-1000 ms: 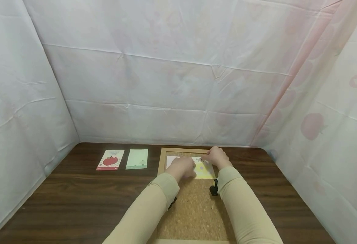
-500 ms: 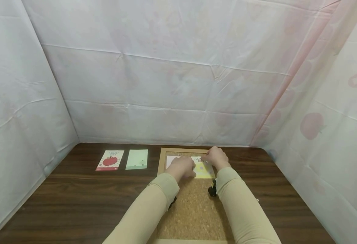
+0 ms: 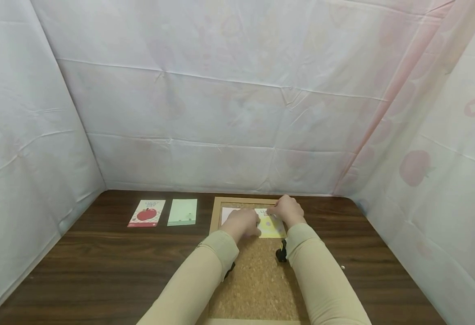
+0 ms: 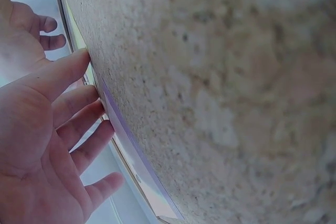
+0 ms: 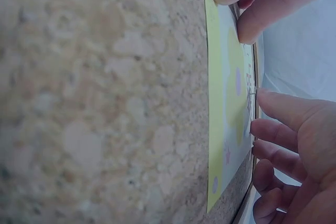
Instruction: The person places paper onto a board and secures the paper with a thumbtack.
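My left hand (image 3: 243, 221) rests over the upper cork board (image 3: 261, 280) with its fingers spread. In the left wrist view, its thumb touches a yellow-edged card, and its other fingers lie against a purple-edged card (image 4: 126, 129). My right hand (image 3: 289, 210) is at the top of the yellow LUCKY DAY card (image 3: 271, 228). In the right wrist view, the right thumb presses the head of a thin metal thumbtack (image 5: 252, 94) standing on that card. The right index finger lies apart from the thumb, near the card, and the outer fingers are bent.
A red apple card (image 3: 146, 213) and a pale green card (image 3: 182, 212) lie left of the board on the dark wooden table (image 3: 111, 271). A small white object (image 3: 343, 267) sits beside the right sleeve. White printed cloth (image 3: 221, 113) surrounds the table.
Both hands stay at the same spots on the cards. The right forearm and wrist have shifted slightly left, uncovering the small white object on the table.
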The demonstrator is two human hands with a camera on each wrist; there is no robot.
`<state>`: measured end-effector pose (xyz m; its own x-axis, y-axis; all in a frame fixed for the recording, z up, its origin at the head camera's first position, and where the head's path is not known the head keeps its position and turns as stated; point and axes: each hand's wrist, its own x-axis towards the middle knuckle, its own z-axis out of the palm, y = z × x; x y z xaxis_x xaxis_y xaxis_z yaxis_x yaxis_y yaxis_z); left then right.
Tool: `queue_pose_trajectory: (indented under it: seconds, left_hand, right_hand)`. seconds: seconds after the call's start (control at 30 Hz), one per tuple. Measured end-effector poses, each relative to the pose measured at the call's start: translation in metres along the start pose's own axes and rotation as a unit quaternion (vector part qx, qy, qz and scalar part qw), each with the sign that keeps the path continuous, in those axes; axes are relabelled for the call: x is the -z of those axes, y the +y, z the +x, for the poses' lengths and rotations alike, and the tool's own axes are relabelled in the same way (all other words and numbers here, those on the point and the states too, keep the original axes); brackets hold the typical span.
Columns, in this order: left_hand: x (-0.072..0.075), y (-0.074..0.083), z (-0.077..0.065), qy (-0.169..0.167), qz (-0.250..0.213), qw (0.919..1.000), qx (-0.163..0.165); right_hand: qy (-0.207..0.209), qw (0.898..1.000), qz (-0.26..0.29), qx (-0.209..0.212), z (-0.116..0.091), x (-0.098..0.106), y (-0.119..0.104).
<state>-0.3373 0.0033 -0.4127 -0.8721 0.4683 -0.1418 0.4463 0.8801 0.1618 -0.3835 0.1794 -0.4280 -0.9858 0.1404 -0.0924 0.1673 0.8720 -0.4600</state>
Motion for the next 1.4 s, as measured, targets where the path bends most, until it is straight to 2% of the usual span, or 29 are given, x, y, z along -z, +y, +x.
queue_pose_trajectory:
  seconds: [0.3, 0.63, 1.17, 1.4]
  left_hand:
    - [0.0006, 0.0011, -0.0008, 0.000, 0.002, 1.0000, -0.002]
    - [0.0007, 0.0008, -0.0008, 0.000, -0.003, 1.0000, -0.001]
    - [0.0004, 0.0007, 0.0000, -0.004, 0.005, 1.0000, 0.001]
    - [-0.0006, 0.0004, 0.0009, -0.002, 0.003, 1.0000, 0.006]
  right_hand:
    - [0.009, 1.000, 0.001, 0.002, -0.0032, 0.0007, 0.0008]
    - [0.005, 1.000, 0.000, -0.017, 0.0002, -0.0002, 0.0006]
    - [0.009, 1.000, -0.006, -0.010, -0.0001, 0.0008, 0.0009]
    - [0.025, 0.999, -0.023, 0.004, -0.0031, -0.0013, -0.0013]
